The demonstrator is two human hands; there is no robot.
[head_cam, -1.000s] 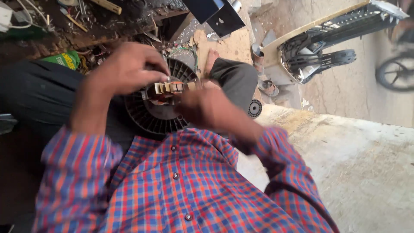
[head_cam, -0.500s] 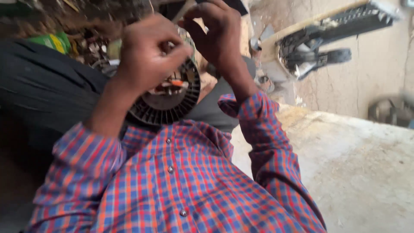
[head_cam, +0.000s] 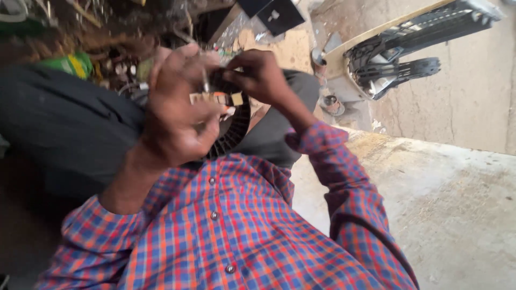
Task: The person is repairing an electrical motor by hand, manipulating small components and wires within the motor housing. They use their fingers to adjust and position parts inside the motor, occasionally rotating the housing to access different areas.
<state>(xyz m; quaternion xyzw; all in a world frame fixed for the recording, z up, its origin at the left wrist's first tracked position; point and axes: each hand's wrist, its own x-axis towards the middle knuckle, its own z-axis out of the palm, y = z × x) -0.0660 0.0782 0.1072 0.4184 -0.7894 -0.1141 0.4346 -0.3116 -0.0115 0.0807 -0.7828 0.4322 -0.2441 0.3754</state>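
Finned black motor core point(head_cam: 234, 131) sits in the person's lap, held between both hands. The left hand point(head_cam: 177, 115) wraps closed over its near face, hiding most of it; the right hand point(head_cam: 260, 75) pinches the far rim just beyond. It looks stiff, metal and fairly heavy, best held by the rim, since the tan terminal pieces point(head_cam: 217, 98) under the left hand's grip seem delicate.

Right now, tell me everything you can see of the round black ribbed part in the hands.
The round black ribbed part looks like dark plastic or metal, with fine radial ribs around its rim. At its centre sit small tan and orange pieces, blurred. It is held up on edge over the lap, face toward the camera. The left hand covers its left side; the right hand pinches its upper edge. Much is hidden.
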